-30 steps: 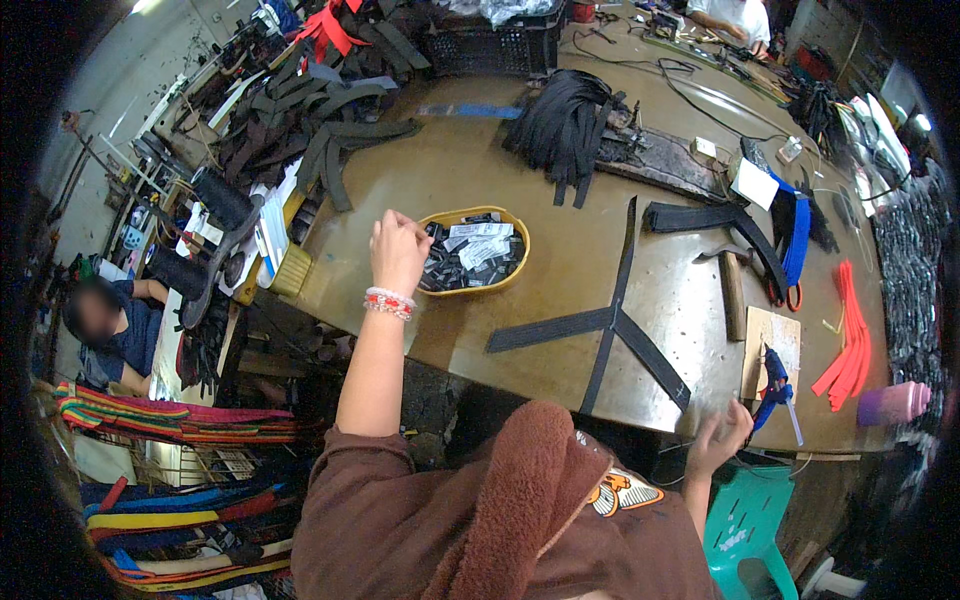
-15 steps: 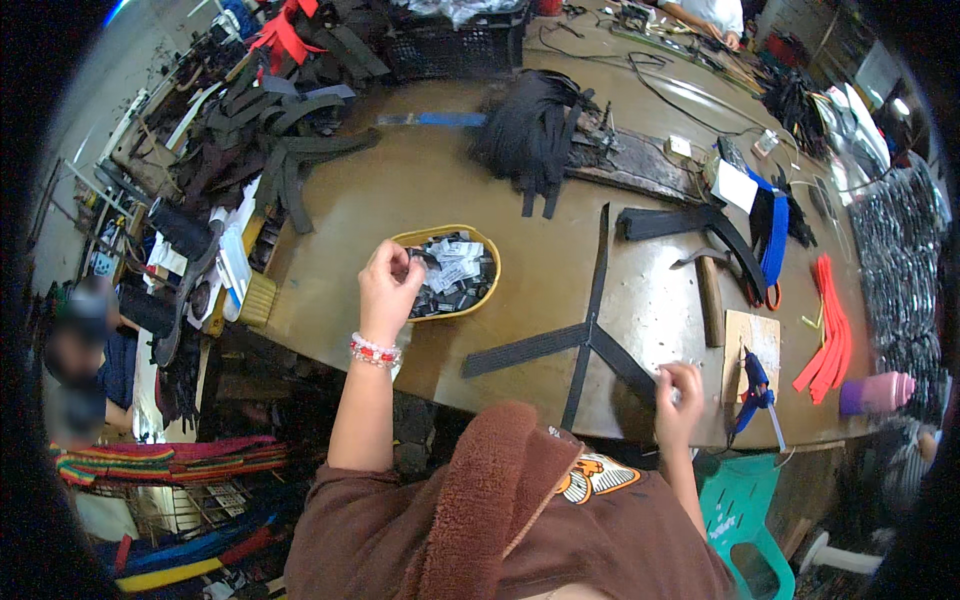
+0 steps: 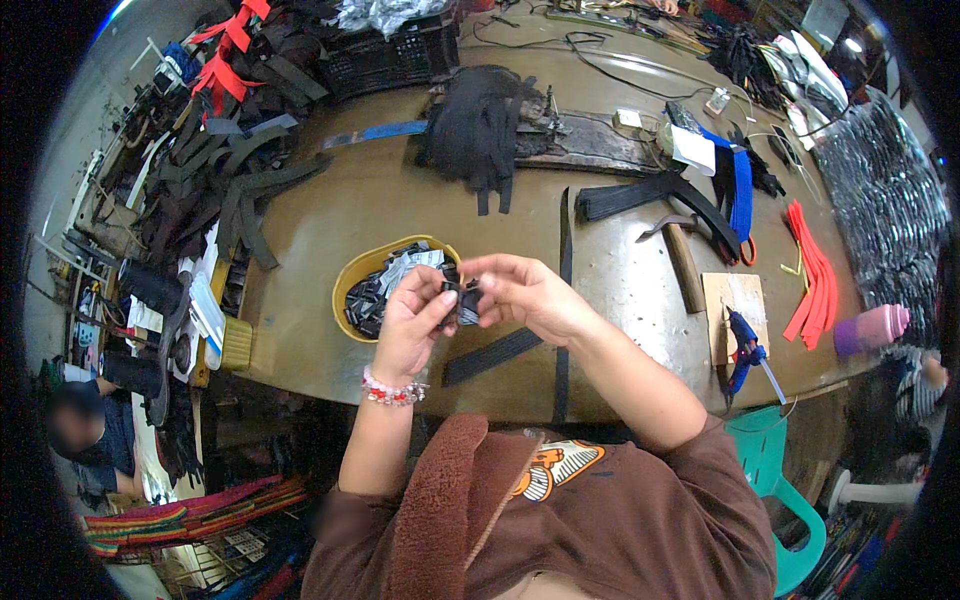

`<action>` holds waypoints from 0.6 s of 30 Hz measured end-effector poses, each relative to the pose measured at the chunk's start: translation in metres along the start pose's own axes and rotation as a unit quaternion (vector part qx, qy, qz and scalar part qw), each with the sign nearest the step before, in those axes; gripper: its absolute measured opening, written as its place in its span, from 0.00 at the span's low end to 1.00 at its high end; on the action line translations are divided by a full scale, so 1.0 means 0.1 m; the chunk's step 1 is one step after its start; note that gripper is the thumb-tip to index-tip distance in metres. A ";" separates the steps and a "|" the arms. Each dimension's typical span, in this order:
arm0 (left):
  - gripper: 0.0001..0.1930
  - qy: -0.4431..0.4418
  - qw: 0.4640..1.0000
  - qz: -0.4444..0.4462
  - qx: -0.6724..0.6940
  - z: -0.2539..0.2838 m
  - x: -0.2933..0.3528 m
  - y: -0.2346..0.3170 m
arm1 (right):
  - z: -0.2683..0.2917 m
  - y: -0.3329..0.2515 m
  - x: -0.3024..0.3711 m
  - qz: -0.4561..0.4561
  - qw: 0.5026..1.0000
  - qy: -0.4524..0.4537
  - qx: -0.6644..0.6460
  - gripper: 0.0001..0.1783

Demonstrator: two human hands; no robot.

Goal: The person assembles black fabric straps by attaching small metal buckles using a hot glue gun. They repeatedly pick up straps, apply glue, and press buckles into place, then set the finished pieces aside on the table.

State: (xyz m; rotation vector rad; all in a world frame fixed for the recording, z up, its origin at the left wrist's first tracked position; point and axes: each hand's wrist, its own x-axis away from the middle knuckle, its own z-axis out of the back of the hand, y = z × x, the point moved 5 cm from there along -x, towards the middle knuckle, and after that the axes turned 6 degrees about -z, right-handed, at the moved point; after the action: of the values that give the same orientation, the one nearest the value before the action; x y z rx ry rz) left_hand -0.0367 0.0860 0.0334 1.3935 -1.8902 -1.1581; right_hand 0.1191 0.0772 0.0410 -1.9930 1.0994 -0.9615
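My left hand [image 3: 408,318], with a beaded bracelet at the wrist, pinches a small black label [image 3: 468,301] with a greyish face. The fingers of my right hand [image 3: 525,298] close on its other side, slightly blurred. Just behind and left of my hands stands a yellow oval basket [image 3: 349,272] of small black and whitish labels [image 3: 368,296]. Below my hands lies a black strap [image 3: 490,358], slanting toward a long upright black strap [image 3: 564,375]. Where the straps meet is partly covered by my right hand and forearm.
A blue glue gun [image 3: 742,350] rests by a wooden board [image 3: 714,310] at right, near a hammer [image 3: 685,268], red straps [image 3: 815,290] and a purple-pink bottle [image 3: 873,329]. Black straps [image 3: 478,130] are heaped behind. A green chair [image 3: 768,470] stands at the table's near edge.
My right hand has left the slanting strap's right part and come up left to my left hand. My left hand has moved off the basket's opening with a label. The view has shifted.
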 end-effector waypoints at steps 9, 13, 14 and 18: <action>0.07 -0.018 0.720 -0.263 -0.642 -0.37 -0.39 -0.13 | 0.70 -0.02 0.29 0.132 0.966 0.209 0.081 0.11; 0.12 -0.068 0.920 -0.135 -0.361 -0.52 -0.41 -0.44 | 0.79 0.04 0.39 0.177 0.951 0.230 0.105 0.07; 0.13 -0.098 0.970 -0.054 -0.214 -0.57 -0.39 -0.59 | 0.79 0.05 0.40 0.196 0.952 0.214 0.098 0.07; 0.09 -0.076 0.993 0.075 -0.051 -0.58 -0.31 -0.88 | 0.82 -0.01 0.52 0.304 0.828 0.313 0.353 0.06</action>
State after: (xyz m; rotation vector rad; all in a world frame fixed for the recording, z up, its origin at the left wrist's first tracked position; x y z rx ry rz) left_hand 0.0637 0.0866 -0.0113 1.1146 -1.9723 -1.2980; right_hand 0.2080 0.0481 0.0144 -0.6511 1.3246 -1.4150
